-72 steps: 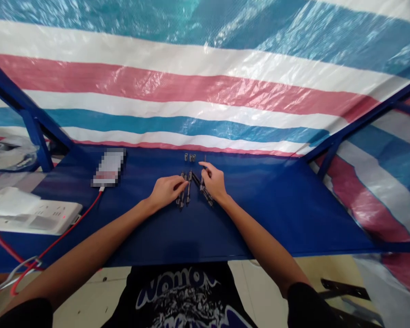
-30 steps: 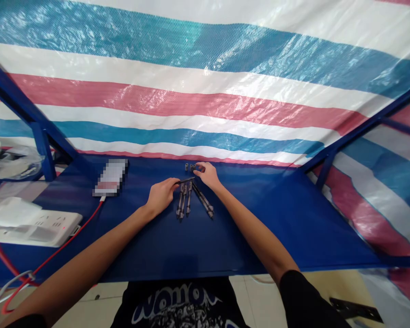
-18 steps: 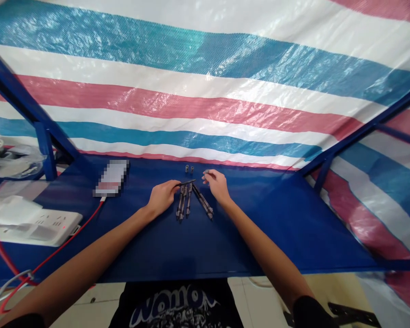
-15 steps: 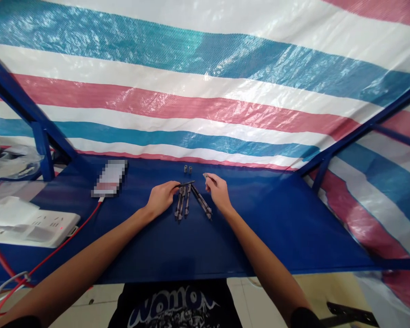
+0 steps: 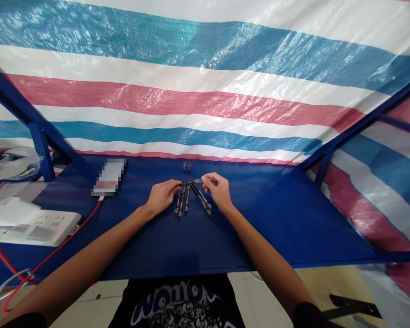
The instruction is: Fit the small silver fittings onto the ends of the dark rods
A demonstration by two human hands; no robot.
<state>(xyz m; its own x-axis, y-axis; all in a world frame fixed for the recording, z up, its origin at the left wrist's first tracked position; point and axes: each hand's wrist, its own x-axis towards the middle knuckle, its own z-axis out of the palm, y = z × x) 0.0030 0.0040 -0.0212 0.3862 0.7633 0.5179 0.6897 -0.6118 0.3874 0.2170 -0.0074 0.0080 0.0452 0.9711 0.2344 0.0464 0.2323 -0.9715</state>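
From the head view I can see both hands meeting on one slim dark pen (image 5: 191, 182), held level. The left hand (image 5: 162, 197) pinches one end, and the right hand (image 5: 218, 189) grips the other between its fingertips. The pen sits just above a fan of pens (image 5: 181, 202) on the blue table (image 5: 259, 237). Two small caps (image 5: 187, 166) stand beyond. Further left I see a pixelated phone (image 5: 109, 176), a power strip (image 5: 34, 228) and a red cable (image 5: 68, 232).
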